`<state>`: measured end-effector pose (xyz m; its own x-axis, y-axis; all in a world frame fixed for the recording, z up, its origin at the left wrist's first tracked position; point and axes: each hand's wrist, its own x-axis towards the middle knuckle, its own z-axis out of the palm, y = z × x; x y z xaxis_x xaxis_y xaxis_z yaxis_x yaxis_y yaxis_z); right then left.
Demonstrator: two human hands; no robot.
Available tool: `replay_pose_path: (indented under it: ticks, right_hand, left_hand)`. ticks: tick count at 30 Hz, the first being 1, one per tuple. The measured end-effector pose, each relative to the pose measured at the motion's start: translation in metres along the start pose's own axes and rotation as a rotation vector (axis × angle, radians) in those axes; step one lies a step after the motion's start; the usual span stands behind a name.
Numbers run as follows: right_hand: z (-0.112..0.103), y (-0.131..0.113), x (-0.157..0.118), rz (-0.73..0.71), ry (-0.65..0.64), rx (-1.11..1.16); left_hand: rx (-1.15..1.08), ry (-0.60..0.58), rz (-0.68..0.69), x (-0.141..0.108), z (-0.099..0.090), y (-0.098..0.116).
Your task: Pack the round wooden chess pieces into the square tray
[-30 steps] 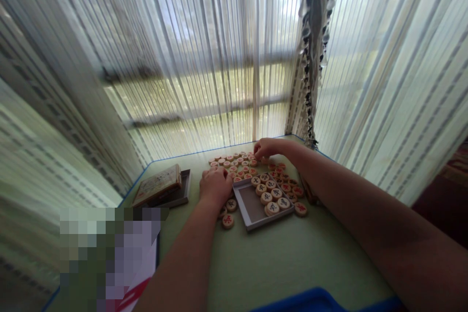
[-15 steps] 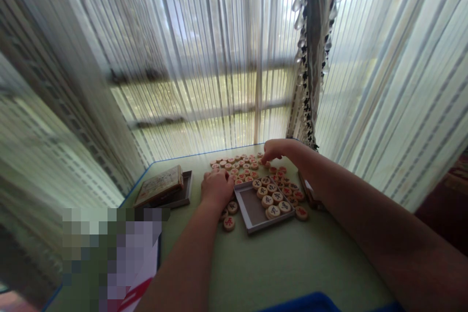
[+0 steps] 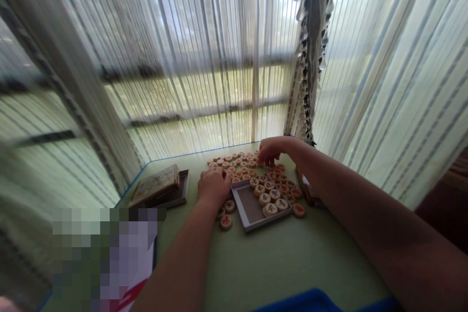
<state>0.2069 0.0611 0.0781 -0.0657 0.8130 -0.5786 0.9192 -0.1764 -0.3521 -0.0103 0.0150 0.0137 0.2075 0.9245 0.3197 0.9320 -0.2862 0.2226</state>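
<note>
Round wooden Chinese chess pieces [image 3: 244,171] with red or black characters lie spread over the table. Amid them sits a shallow open box [image 3: 248,204], its right part holding several black-lettered pieces [image 3: 269,197] in rows. My left hand [image 3: 215,185] lies palm down against the box's left side, fingers forward over the pieces; its fingertips are partly hidden. Past the box's far edge, my right hand [image 3: 271,150] reaches down into the far pieces with bent fingers. Whatever its fingertips pinch is hidden.
A patterned box lid [image 3: 157,185] leans on a grey tray [image 3: 185,190] at the left. Another box [image 3: 305,187] is partly behind my right forearm. Sheer curtains [image 3: 204,58] hang beyond the table [image 3: 292,258]. Something blue [image 3: 310,300] shows at the near edge.
The view has shifted slightly. My right hand's fingers now point down more among the far pieces. My left hand stays beside the box, and the rows in the box look the same.
</note>
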Motion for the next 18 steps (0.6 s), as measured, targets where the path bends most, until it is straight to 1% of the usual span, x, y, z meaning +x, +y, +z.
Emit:
replay_pose_path:
  ticks: [2, 5, 8, 15, 18]
  right_hand:
    - [-0.001, 0.002, 0.002, -0.018, 0.011, -0.008]
    - [-0.003, 0.005, 0.005, -0.058, 0.075, -0.053]
    - [-0.003, 0.008, 0.005, -0.053, 0.121, -0.093]
    - [-0.004, 0.013, 0.001, 0.005, 0.102, -0.089]
    - [-0.004, 0.013, 0.002, 0.004, 0.106, -0.089]
  left_hand:
    - [-0.002, 0.0, 0.002, 0.0, 0.0, 0.0]
    - [-0.007, 0.003, 0.007, 0.0, -0.001, 0.0]
    - [-0.008, 0.004, 0.012, 0.0, -0.001, -0.001]
    - [-0.006, -0.003, 0.019, 0.0, -0.001, -0.001]
    - [-0.004, 0.001, 0.018, 0.001, 0.0, -0.001]
